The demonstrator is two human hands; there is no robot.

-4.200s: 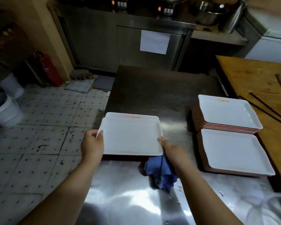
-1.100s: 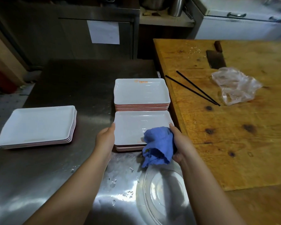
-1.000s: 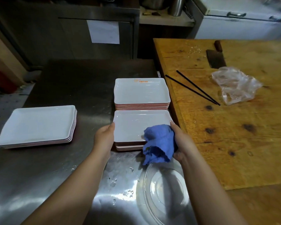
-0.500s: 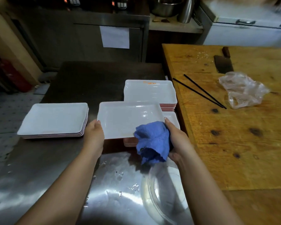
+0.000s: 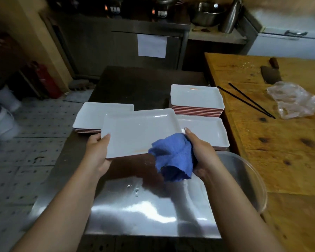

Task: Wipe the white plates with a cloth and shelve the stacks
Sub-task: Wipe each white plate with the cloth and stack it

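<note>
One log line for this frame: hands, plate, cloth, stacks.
left hand grips held plate | right hand holds blue cloth on plate | three stacks on steel table | phase: wiping

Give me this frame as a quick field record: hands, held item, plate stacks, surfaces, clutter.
left hand: grips left edge of held plate
right hand: holds blue cloth at the plate's right edge
held plate: white, lifted over steel table
stacks: left stack; far right stack; near right stack
wooden counter: cleaver, chopsticks, plastic bag
</note>
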